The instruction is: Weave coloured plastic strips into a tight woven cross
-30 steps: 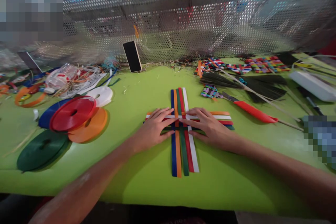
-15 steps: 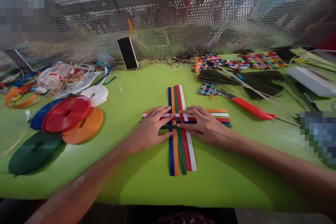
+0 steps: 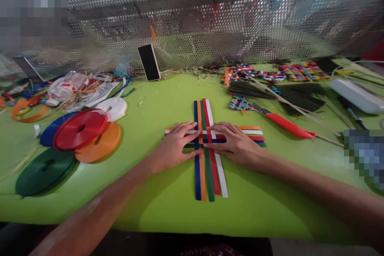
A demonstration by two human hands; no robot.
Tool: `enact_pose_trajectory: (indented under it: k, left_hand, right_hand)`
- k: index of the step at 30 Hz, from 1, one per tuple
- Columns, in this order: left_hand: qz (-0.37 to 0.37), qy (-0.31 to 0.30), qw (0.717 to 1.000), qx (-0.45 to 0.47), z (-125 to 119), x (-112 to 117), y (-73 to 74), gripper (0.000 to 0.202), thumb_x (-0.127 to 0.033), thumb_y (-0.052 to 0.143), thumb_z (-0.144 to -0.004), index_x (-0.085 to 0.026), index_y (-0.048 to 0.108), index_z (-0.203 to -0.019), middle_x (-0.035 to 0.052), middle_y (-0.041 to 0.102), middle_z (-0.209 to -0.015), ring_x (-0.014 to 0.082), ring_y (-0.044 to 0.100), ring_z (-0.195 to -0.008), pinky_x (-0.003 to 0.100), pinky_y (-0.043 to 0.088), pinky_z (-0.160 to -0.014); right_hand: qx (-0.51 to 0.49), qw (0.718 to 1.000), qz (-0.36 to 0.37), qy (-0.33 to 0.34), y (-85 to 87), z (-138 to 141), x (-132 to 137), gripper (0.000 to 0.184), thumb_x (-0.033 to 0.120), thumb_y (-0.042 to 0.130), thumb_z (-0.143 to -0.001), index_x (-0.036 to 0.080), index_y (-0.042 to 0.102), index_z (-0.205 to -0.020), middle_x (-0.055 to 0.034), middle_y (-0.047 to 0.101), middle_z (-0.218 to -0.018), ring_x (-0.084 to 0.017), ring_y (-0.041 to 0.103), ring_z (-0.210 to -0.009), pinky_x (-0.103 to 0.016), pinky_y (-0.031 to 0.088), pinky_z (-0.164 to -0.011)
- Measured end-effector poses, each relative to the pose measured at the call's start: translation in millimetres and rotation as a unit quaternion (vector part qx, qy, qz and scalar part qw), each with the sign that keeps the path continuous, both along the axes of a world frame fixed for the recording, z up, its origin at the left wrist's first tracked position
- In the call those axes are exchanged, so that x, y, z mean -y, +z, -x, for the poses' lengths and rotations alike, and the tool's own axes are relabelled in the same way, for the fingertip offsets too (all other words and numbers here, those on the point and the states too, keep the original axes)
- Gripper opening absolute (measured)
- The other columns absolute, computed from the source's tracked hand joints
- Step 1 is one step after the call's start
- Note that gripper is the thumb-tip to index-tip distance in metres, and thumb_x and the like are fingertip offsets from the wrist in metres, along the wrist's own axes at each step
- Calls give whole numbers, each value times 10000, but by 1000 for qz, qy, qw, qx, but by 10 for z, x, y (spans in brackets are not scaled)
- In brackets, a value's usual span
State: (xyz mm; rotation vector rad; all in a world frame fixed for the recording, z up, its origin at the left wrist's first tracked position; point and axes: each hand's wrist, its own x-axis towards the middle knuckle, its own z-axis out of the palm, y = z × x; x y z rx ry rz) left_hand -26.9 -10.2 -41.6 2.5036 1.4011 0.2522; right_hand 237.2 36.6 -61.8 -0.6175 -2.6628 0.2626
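Note:
Upright and crosswise ribbon strips interlace in a cross on the green table. The upright ones are a blue strip (image 3: 198,180), an orange strip (image 3: 203,182), a green strip (image 3: 209,180), a red strip (image 3: 215,176) and a white strip (image 3: 222,178). Several crosswise ribbons (image 3: 253,132) end to the right. My left hand (image 3: 174,146) lies on the left side of the weave, its fingers spread and fingertips on the blue strip. From the right, my right hand (image 3: 237,142) rests open, fingertips touching the red and white strips. Both palms hide parts of the crosswise ribbons.
Ribbon rolls lie at left: red (image 3: 67,132), orange (image 3: 112,140), green (image 3: 33,174), blue (image 3: 46,134) and white (image 3: 118,108). A phone (image 3: 149,63) leans at the back. At right are a red-handled cutter (image 3: 289,125) and woven pieces (image 3: 303,71). Perforated metal mesh (image 3: 192,40) stands behind.
The near end of the white upright strip has swung right, leaving a gap beside the red one. My hands stay spread on the weave. The camera view has shifted slightly.

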Motion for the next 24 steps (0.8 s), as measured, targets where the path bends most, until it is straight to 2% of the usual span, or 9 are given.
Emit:
enact_pose_trajectory:
  k: [8,16,21,24]
  left_hand:
    - [9,1,1000,9,7,-4,31,626,-586,519,-973,-204,512,-1469,98,332,-1630,314,294,-1511,563,283,-1253]
    - [7,-1,1000,13,18,-6,-16,637,-606,489,-977,-220,492,-1485,91,326,-1633,309,289,-1517,567,249,-1264]
    - [1,0,1000,10,13,-3,-7,630,-588,510,-975,-222,487,-1488,97,339,-1626,315,299,-1509,565,283,-1250]
    - [1,3,1000,0,2,4,19,623,-587,501,-980,-229,486,-1490,104,343,-1621,317,299,-1507,568,298,-1239]
  right_hand:
    - [7,1000,-22,10,16,-5,2,335,261,560,-998,374,685,-1288,-96,542,-1448,-324,506,-1303,-550,503,-984]
    - [24,999,-26,17,30,-14,-1,354,247,549,-1003,385,668,-1307,-86,534,-1468,-339,488,-1312,-569,498,-960]
    - [-16,1000,25,7,6,-53,-11,342,281,553,-1002,331,668,-1320,-105,545,-1426,-305,513,-1293,-535,506,-1007]
    - [-52,997,59,14,18,-74,-17,285,297,594,-979,283,731,-1229,-126,562,-1371,-299,537,-1253,-515,522,-1009]
